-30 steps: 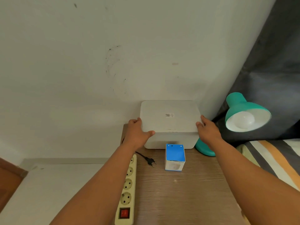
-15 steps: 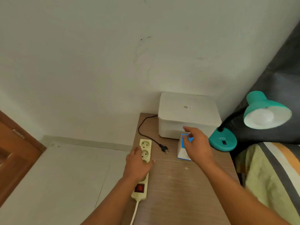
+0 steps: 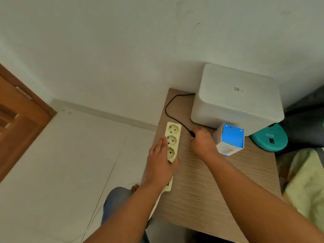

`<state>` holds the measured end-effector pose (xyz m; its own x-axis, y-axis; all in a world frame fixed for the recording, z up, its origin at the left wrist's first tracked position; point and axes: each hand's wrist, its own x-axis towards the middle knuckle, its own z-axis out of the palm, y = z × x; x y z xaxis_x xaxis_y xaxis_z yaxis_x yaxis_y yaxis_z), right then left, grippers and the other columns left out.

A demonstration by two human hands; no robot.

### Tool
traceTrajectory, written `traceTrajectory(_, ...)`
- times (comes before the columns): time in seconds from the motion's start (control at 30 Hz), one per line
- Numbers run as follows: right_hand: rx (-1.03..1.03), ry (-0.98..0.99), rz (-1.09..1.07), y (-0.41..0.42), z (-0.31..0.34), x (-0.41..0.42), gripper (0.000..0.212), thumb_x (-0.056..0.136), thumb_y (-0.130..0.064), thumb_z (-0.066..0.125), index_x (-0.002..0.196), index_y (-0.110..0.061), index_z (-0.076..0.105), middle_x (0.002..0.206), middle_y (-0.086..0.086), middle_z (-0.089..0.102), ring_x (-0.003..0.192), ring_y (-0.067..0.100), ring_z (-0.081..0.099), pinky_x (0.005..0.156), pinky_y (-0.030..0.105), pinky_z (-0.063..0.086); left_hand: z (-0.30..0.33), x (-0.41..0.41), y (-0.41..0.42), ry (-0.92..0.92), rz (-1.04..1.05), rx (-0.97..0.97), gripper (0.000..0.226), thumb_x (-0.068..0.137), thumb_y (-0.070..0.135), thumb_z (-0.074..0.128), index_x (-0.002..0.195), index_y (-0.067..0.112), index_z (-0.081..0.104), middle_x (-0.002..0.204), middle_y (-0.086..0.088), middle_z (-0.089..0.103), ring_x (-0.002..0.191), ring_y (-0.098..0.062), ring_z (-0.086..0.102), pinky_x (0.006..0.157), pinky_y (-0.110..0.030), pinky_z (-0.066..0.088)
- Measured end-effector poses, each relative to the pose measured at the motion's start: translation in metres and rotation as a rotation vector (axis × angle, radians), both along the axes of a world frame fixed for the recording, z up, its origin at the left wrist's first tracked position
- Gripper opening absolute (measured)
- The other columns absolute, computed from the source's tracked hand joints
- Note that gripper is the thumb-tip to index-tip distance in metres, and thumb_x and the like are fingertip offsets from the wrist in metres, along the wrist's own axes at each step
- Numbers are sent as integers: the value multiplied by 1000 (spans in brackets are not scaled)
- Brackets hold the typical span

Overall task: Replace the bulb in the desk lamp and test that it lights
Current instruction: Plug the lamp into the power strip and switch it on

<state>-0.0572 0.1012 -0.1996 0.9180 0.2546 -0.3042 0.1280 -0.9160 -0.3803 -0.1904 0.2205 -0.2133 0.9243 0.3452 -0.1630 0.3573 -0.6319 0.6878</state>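
On the wooden table (image 3: 206, 190), my left hand (image 3: 160, 165) lies on the lower part of a cream power strip (image 3: 172, 137) at the left edge, thumb around its side. My right hand (image 3: 203, 142) is closed on the black plug of the lamp's cable (image 3: 169, 106), just right of the strip's sockets. The plug itself is hidden in my fingers. A blue and white bulb box (image 3: 229, 140) stands right beside that hand. Only the lamp's teal base (image 3: 269, 137) shows at the right; its shade and bulb are out of frame.
A white box (image 3: 236, 97) stands at the back of the table against the wall. A striped bed cover (image 3: 305, 176) lies to the right. A brown wooden door (image 3: 17, 120) is at the left, with white floor tiles (image 3: 73, 163) below and my knee (image 3: 115, 199) near the table.
Both hands have left the white box. The left one has settled on the power strip; the right one has moved left past the bulb box and closed on the plug. The view has turned left.
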Motion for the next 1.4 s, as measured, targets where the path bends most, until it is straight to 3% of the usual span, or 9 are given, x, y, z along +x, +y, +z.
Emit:
traceTrajectory(0.17,-66,5,16,1,-8,12,24,92,-15,56,111,-5,67,120,21,53,110,38,55,94,43,48,-6,0,1,-10,-1,30,85,93,49,54,157,18,9,163,1,19,145,-22,19,116,-34,23)
traceTrajectory(0.27,-17,45,1,3,-5,14,23,90,-19,63,109,-10,71,114,16,64,104,31,61,91,41,52,-7,0,1,1,2,47,85,92,50,54,157,18,9,162,1,21,144,-23,21,115,-36,26)
traceTrajectory(0.37,139,78,-70,4,9,12,22,89,-20,68,109,-14,73,102,3,71,99,22,64,86,31,49,-7,0,1,6,7,58,86,91,50,54,157,18,10,162,2,22,144,-21,20,114,-36,27)
traceTrajectory(0.5,481,98,-187,7,34,9,9,87,-19,71,93,-25,74,71,-14,64,72,7,58,67,24,43,-7,-1,2,5,-7,64,86,91,50,54,157,19,8,162,3,22,143,-21,20,114,-36,28)
traceTrajectory(0.57,550,78,-147,10,45,11,11,86,-17,70,90,-26,76,75,-17,69,74,5,62,70,22,45,-7,-1,2,2,-12,61,86,92,51,53,157,19,8,163,4,20,144,-20,19,114,-37,28)
traceTrajectory(0.73,415,-27,95,21,53,18,17,88,-12,69,101,-21,76,94,-6,73,85,5,66,72,12,46,-7,-1,2,7,-15,59,86,92,52,53,157,19,8,163,4,18,145,-21,18,114,-38,27)
traceTrajectory(0.83,318,-35,235,26,44,22,20,91,-9,65,103,-18,76,100,-1,74,93,13,67,84,26,53,-7,-1,2,-1,-16,56,85,92,50,55,157,18,10,163,2,20,145,-22,19,114,-39,28)
traceTrajectory(0.97,220,-42,377,29,36,28,20,91,-11,64,105,-19,76,101,0,71,92,16,65,85,38,54,-9,1,2,-2,-15,62,85,92,50,55,157,18,11,163,3,20,144,-22,20,114,-40,30)
traceTrajectory(1.4,70,-168,507,34,21,31,17,89,-20,68,104,-23,75,109,-2,64,103,24,50,87,41,45,-13,1,2,4,-14,83,85,92,52,53,157,19,10,163,5,18,143,-20,19,113,-38,29)
